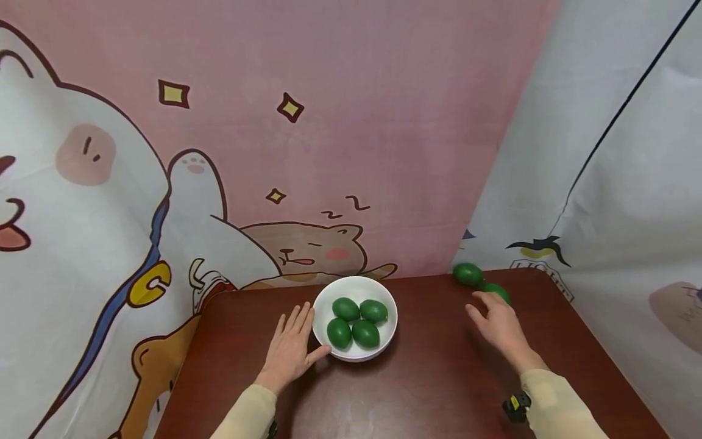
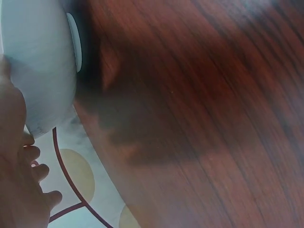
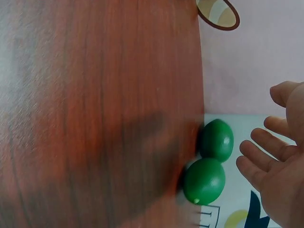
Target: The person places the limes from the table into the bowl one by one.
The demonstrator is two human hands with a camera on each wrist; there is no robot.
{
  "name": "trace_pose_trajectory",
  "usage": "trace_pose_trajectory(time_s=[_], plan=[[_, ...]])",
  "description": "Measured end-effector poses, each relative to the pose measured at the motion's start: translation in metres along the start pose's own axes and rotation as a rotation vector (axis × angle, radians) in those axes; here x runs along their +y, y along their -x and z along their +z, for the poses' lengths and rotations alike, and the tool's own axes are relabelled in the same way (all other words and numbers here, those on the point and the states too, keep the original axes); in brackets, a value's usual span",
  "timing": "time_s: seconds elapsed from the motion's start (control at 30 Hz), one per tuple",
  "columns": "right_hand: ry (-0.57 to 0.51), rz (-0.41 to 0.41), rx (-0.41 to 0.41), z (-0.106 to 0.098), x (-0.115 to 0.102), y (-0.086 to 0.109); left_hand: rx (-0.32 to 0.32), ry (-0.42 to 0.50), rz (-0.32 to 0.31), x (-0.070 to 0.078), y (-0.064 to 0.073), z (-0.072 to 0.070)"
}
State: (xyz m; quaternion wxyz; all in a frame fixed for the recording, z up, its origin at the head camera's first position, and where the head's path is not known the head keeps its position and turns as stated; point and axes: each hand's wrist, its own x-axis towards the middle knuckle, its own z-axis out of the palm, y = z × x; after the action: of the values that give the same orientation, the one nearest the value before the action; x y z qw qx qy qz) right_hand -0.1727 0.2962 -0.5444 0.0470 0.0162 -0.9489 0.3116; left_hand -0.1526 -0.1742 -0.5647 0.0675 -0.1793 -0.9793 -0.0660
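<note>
While one white bowl [image 1: 355, 290] stands by the back edge of the tabletop [image 1: 428, 372] with four green fruits [image 1: 365, 334] inside, two more green fruits [image 1: 468, 274] lie touching near the back right corner, six in all. The left hand [image 1: 289, 349], fingers and thumb spread, rests against the bowl's left side; the right hand [image 1: 503, 327], fingers parted and loosely bent, hovers by the nearer of that pair.

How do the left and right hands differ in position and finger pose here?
The left hand is beside the white bowl, while the right hand is near the two green fruits outside it. The left hand's fingers are nearly straight; the right hand's are more bent. Both hands hold nothing.
</note>
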Motion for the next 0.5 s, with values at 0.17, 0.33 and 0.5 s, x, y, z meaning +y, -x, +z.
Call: trace_pose_trajectory(time_s=[0.17,0.33,0.5], plan=[[0.004,0.003,0.028,-0.002,0.013,0.002,-0.012,-0.007,-0.004,0.0,-0.001,-0.001],[0.02,-0.009,0.076,-0.005,0.026,0.004,0.002,0.004,0.004,0.001,-0.001,0.0],[0.042,0.028,0.096,-0.009,0.038,0.006,-0.005,0.006,0.004,0.002,-0.001,-0.001]])
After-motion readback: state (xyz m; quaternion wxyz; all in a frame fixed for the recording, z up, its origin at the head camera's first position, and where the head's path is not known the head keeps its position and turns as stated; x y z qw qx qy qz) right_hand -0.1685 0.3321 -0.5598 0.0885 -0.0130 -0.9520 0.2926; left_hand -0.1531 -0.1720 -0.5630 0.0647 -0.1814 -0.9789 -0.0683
